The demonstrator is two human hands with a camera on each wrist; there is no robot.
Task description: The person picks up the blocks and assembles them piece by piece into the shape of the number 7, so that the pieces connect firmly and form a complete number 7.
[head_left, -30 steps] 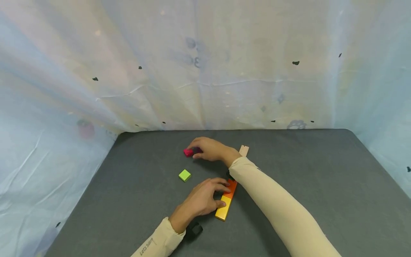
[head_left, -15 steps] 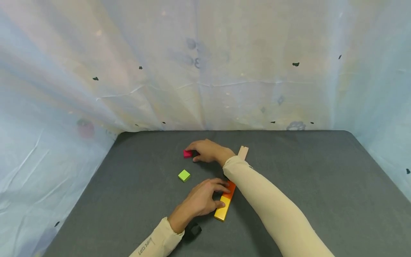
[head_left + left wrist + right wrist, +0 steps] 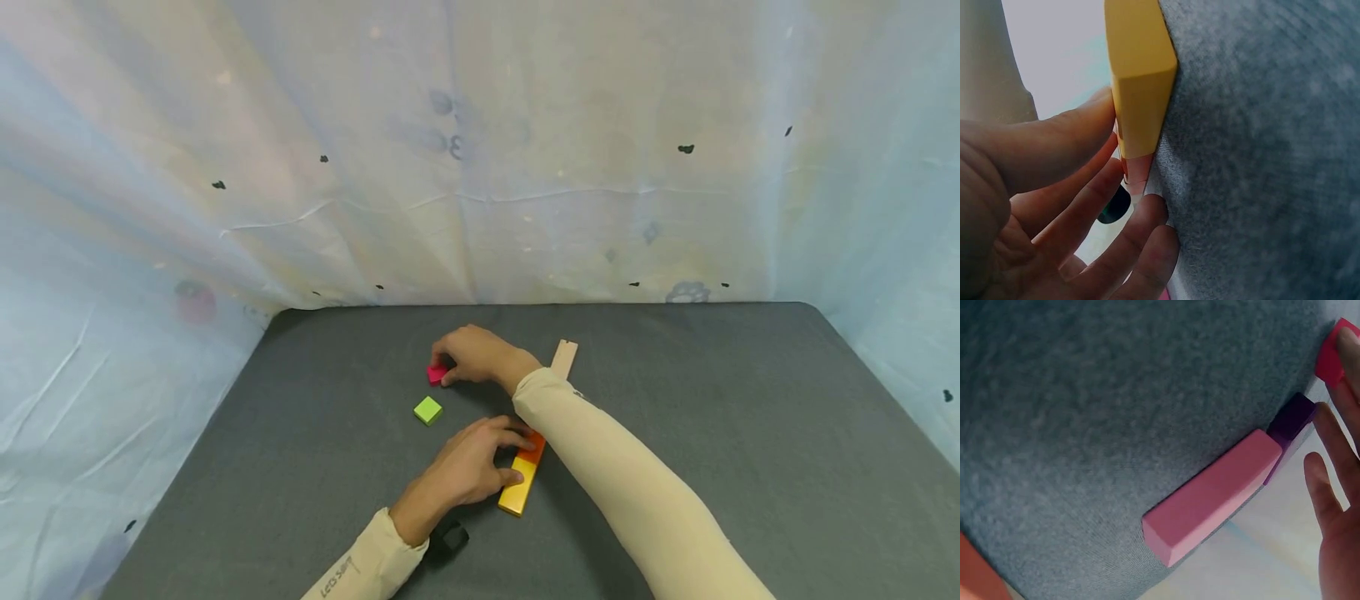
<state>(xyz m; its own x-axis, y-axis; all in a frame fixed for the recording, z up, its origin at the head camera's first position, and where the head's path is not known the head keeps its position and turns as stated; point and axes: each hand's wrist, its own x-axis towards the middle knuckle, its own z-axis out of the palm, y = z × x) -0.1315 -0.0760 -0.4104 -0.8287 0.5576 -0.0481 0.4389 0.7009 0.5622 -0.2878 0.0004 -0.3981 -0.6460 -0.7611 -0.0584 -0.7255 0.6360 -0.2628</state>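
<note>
My right hand [image 3: 480, 354] pinches a small crimson block [image 3: 436, 375] at the far middle of the table. In the right wrist view, fingers lie over that crimson block [image 3: 1332, 357]; a dark purple block [image 3: 1291, 419] touches the end of a long pink block [image 3: 1213, 494]. My left hand [image 3: 465, 462] rests its thumb on a yellow block [image 3: 517, 487] and its fingers on an orange block [image 3: 532, 448], which adjoins the yellow one. The left wrist view has the thumb against the yellow block [image 3: 1141, 81]. A lime green block [image 3: 428, 410] lies between the hands.
A pale wooden strip [image 3: 565, 357] lies beyond the right forearm, which partly hides it. The dark grey table [image 3: 712, 400] has a rounded far edge. Pale hanging sheets [image 3: 480, 167] stand behind and beside it. A black wrist camera [image 3: 452, 537] sits under the left wrist.
The right hand's thumb and fingers have closed on the crimson block, and the block has shifted slightly nearer. The right forearm has moved a little left. My left hand stays in place.
</note>
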